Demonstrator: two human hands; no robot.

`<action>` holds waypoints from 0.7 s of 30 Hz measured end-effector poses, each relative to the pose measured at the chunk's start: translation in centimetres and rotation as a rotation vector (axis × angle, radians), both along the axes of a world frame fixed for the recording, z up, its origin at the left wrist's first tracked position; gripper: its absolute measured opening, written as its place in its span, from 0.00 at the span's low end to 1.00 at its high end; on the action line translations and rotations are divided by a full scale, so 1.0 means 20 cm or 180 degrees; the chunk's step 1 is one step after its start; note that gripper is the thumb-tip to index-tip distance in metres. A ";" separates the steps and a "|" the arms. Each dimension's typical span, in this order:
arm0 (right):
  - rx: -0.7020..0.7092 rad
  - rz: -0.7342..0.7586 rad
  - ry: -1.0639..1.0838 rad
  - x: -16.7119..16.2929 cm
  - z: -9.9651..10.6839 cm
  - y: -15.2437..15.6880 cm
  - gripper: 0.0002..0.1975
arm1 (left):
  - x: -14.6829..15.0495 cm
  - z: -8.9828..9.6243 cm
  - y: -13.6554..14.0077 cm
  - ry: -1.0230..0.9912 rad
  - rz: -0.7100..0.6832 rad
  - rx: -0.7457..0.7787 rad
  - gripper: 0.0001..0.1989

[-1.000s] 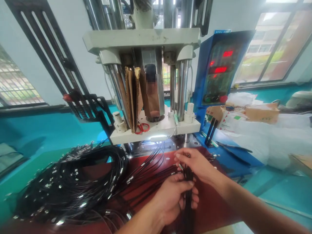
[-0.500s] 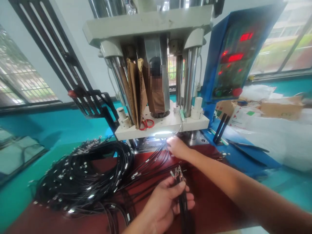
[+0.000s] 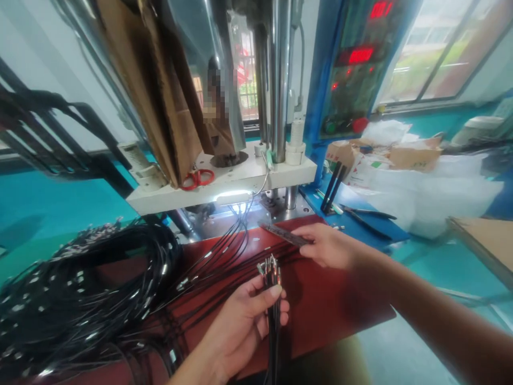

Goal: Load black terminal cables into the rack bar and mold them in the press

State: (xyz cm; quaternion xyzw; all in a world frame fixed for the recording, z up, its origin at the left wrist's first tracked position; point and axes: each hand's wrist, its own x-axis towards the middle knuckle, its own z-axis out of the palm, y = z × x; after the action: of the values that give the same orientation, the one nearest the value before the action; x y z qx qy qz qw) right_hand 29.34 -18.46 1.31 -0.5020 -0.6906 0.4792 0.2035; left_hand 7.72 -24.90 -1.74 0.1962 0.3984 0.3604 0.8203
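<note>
My left hand [image 3: 252,307] is closed around a bundle of black cables [image 3: 273,326], their stripped, metal-tipped ends [image 3: 270,267] pointing up above the thumb. Off to the right, my right hand [image 3: 326,245] grips the near end of a flat dark metal bar [image 3: 284,234]. The bar's far end points left toward the lower plate of a press [image 3: 216,220]. Several thin black cables [image 3: 236,230] run from under the lit part of the press down across the red-brown table [image 3: 316,315]. What the bar is exactly I cannot make out.
A large coil of black cables [image 3: 156,289] lies on the left. Red-handled scissors [image 3: 198,179] and folded cardboard [image 3: 168,107] rest on the press's white plate [image 3: 256,179]. Black tweezers [image 3: 371,216] lie on the blue surface at right, below a control panel [image 3: 352,69].
My right hand has drawn back from the press toward the right and now visibly holds the metal bar. My left hand keeps its cable bundle. The camera view has tilted down and moved closer.
</note>
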 end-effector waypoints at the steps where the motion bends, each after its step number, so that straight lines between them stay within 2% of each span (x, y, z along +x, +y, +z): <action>1: -0.0237 -0.0247 0.0368 0.02 -0.02 -0.06 0.15 | 0.00 0.00 0.00 0.0003 0.0009 -0.0025 0.12; 5: -0.0373 -0.1132 0.1326 -0.03 -0.12 -0.29 0.22 | 0.02 -0.01 -0.01 0.0033 -0.0024 -0.0017 0.09; 9: -0.0431 -0.1814 0.2052 -0.16 -0.20 -0.39 0.27 | 0.06 0.00 -0.01 0.0162 -0.0015 0.0063 0.09; 15: -0.0348 -0.1865 0.2366 -0.22 -0.24 -0.37 0.26 | 0.14 0.02 -0.01 0.0601 -0.0375 0.0293 0.10; 21: -0.0396 -0.1908 0.2234 -0.22 -0.23 -0.38 0.26 | 0.19 0.03 -0.01 0.1152 -0.0482 0.0614 0.07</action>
State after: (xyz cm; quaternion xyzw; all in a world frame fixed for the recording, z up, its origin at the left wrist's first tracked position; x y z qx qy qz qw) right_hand 24.97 -26.02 -3.38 -0.4982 -0.3744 0.5807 0.5239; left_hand 11.43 -25.08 -1.11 0.3646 0.4869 0.2932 0.7376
